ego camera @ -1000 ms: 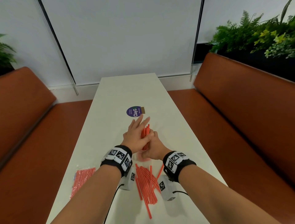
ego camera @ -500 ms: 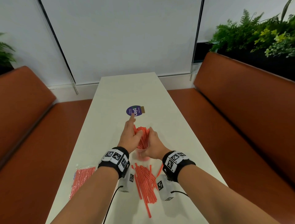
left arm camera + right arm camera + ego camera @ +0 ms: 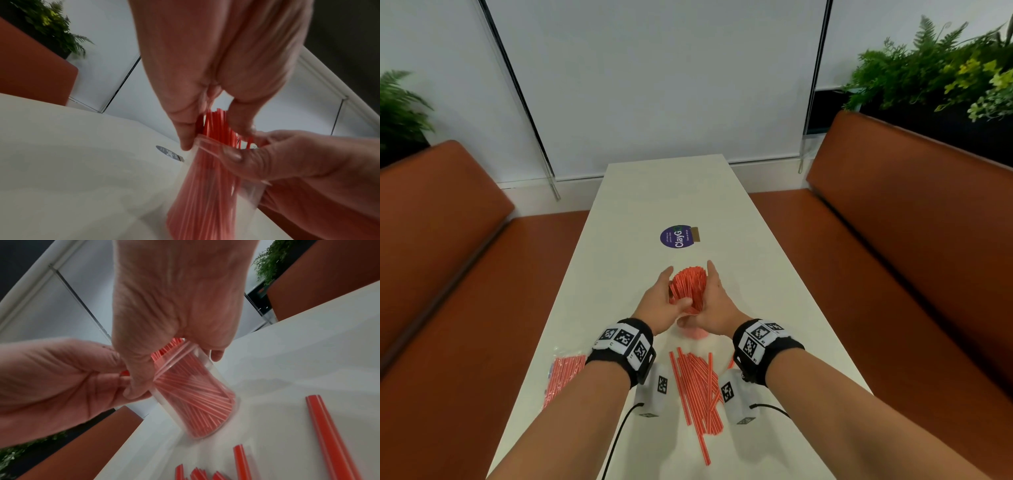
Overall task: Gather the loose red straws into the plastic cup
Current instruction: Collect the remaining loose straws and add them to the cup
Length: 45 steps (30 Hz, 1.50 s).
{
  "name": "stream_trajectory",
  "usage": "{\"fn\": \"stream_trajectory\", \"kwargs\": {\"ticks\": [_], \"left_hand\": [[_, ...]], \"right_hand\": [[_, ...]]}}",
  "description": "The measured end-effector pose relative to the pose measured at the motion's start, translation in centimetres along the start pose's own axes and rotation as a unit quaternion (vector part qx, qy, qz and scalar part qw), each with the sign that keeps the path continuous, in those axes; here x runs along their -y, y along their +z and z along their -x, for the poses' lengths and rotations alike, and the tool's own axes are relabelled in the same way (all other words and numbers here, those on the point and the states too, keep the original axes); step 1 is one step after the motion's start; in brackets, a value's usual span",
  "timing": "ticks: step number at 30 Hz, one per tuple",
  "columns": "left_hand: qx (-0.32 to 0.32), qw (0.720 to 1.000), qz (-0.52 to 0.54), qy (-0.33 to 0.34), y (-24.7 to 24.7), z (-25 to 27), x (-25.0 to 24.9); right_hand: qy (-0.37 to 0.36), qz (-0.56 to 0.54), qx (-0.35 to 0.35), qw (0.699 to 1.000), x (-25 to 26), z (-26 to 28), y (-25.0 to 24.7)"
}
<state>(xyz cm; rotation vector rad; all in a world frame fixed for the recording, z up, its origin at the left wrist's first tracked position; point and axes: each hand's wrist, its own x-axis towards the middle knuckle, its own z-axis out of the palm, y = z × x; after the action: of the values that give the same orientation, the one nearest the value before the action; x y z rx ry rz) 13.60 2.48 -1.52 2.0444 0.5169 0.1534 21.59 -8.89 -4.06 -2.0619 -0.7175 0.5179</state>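
**Cup crammed, loose pile waiting**

I see both hands around the clear plastic cup [image 3: 694,330] standing on the long white bench [image 3: 664,192], packed with thin red straws [image 3: 688,286] that fan out above its rim. My right hand [image 3: 717,305] has its fingers [image 3: 216,354] and thumb curled round the rim. My left hand [image 3: 661,306] pinches the bundle near the rim, its fingers [image 3: 240,123] curled onto the straws. A pile of loose red straws [image 3: 698,387] lies at 6 o'clock from the cup, between my wrists; a packaged bundle of red straws [image 3: 563,375] sits at 8 o'clock.

My worry: the cup looks light and top-heavy. If I loosen the right hand, the splayed straws could tip it or spring out; forcing more in could buckle them.
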Motion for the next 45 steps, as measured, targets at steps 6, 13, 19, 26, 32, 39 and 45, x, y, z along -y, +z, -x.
{"fn": "stream_trajectory", "kwargs": {"ticks": [6,13,19,26,32,39,45], "left_hand": [[-0.054,0.998,-0.001,-0.021,-0.1,0.5,0.0],[0.015,0.988,0.024,-0.154,-0.7,3.6,1.3],[0.149,0.941,0.129,-0.275,1.9,7.5,2.3],[0.117,0.952,0.147,-0.242,4.3,7.9,1.9],[0.131,0.974,0.021,-0.182,3.8,7.8,2.4],[0.079,0.952,-0.267,-0.125,3.3,7.0,2.9],[0.143,0.93,-0.323,-0.096,3.7,6.7,2.6]], "right_hand": [[-0.009,0.027,0.008,1.0,0.2,-0.3,0.0],[0.133,0.109,-0.029,0.985,0.3,2.5,-3.7],[0.19,0.347,0.15,0.906,-1.9,7.2,-2.9],[0.115,0.403,0.156,0.895,-0.3,8.2,3.4],[0.116,0.334,0.122,0.927,-0.5,8.7,4.3],[0.122,0.432,0.066,0.891,-0.6,10.2,5.7],[0.101,0.394,0.067,0.911,-0.7,10.0,4.8]]}}
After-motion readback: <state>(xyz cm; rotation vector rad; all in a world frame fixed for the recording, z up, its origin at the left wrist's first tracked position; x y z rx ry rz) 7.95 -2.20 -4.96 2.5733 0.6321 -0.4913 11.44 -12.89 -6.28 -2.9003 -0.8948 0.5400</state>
